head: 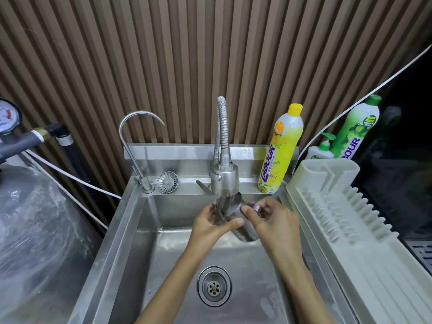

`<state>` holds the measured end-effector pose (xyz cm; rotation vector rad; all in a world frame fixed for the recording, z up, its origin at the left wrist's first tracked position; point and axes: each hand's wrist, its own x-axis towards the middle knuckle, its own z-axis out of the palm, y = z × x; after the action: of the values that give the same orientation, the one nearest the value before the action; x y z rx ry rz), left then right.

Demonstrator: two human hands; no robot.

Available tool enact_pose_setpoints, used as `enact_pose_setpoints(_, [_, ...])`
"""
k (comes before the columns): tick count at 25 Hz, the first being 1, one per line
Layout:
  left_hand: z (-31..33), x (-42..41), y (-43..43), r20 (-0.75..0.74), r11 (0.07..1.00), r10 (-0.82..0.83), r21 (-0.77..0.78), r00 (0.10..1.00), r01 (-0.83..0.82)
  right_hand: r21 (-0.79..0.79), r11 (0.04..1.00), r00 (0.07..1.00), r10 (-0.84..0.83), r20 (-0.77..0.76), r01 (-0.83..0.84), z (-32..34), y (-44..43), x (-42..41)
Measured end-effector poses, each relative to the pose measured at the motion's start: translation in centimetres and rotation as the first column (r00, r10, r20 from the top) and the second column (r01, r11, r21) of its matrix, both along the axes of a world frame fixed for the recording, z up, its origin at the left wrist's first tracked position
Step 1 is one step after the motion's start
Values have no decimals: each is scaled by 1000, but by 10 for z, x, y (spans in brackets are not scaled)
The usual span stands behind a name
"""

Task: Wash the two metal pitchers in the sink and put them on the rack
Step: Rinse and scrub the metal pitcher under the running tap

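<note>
One metal pitcher [245, 232] is tilted under the spray tap [225, 181], over the back of the steel sink [145, 265]. Water runs onto its rim. My left hand [211, 226] cups the pitcher's mouth side, thumb laid across its body. My right hand [272, 219] holds the pitcher by its handle, with the handle's metal band showing between the fingers. Most of the pitcher is hidden by both hands. A second pitcher is not in view. The pale dish rack [339, 206] stands right of the sink with nothing on it.
A yellow dish-soap bottle [281, 150] stands on the sink's back ledge beside the tap. A green bottle [355, 127] and a pump bottle [321, 149] sit behind the rack. A thin gooseneck tap [133, 146] and a loose strainer [167, 181] are at back left. The drain [214, 286] is open.
</note>
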<state>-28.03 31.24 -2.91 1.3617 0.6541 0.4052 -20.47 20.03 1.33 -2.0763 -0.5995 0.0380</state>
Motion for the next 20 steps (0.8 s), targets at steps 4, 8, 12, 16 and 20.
enact_pose_setpoints(4, [1,22,3,212,985,117,98,970,-140,597,802,882,305,-358,-35,-24,2,12])
enact_pose_setpoints(8, [17,12,6,167,805,161,548,973,-227,861,486,515,705,-487,148,-64,20,8])
enact_pose_setpoints(12, [27,-8,3,-56,683,295,710,954,-169,744,661,493,616,-614,100,-64,23,-3])
enact_pose_setpoints(16, [27,-15,-1,-216,708,393,691,894,-145,455,890,660,328,-677,24,-32,17,4])
enact_pose_setpoints(20, [3,-10,1,-177,981,123,170,976,-93,-20,999,978,30,-207,-35,-3,9,11])
